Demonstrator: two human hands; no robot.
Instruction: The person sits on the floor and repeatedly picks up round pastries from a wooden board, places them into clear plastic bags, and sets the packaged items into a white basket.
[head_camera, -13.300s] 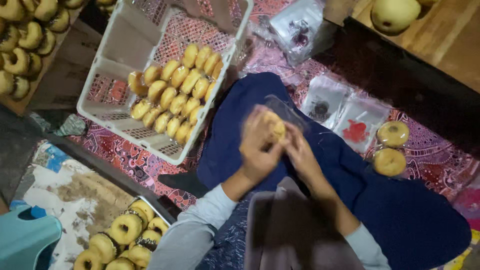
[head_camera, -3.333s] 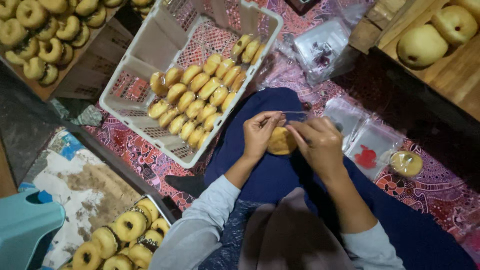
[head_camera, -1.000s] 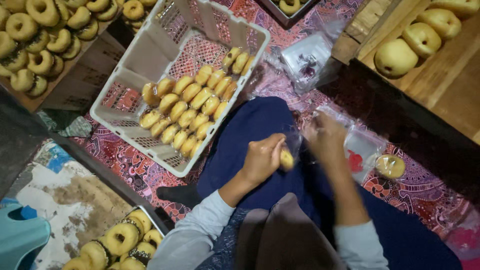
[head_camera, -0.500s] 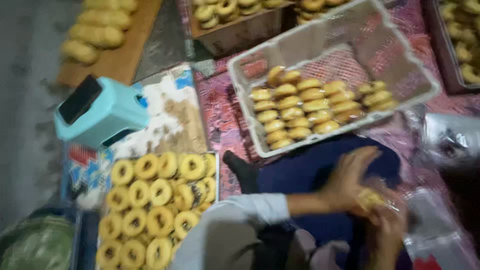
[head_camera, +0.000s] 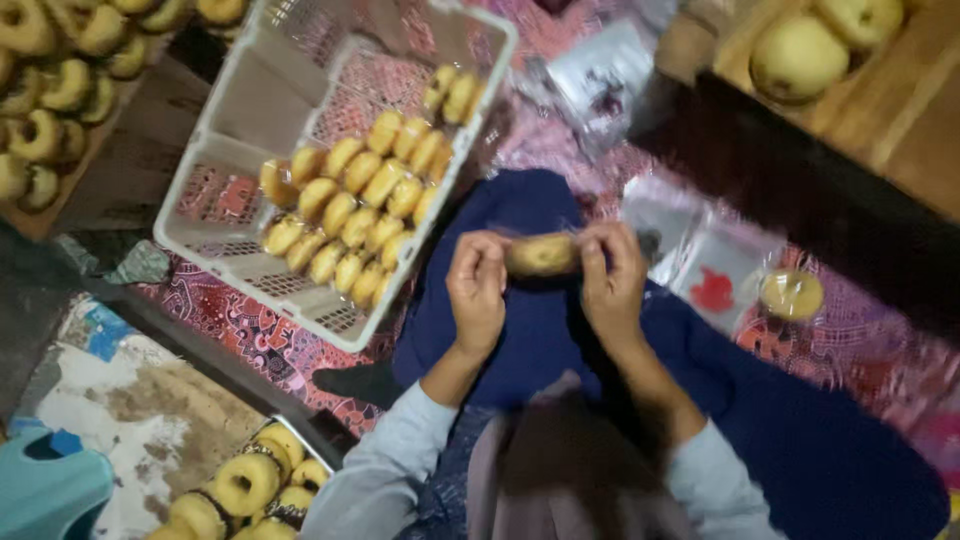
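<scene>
**A:** What's closest to the camera?

**B:** At the bottom edge I see pale blue sleeves and a dark blue lap. In the bottom-left corner of the floor lies a tray of ring doughnuts, beside a teal stool.

**A:** And the hands?

**B:** Both are raised over the lap. My left hand pinches the left end of a wrapped doughnut, fingers curled tight on it. My right hand grips the right end the same way. The doughnut sits level between them, touching both. I can't tell how the wrapper is closed; it's blurred.

**A:** What's beyond that?

**B:** On the patterned red mat, left of the lap, stands a white plastic crate with rows of bagged doughnuts packed on edge along its right side. Right of the hands lie clear bags and one wrapped doughnut lying flat.

**A:** Farthest?

**B:** A wooden board in the top-left corner carries more ring doughnuts. In the top-right corner, round buns sit on a wooden shelf.
</scene>
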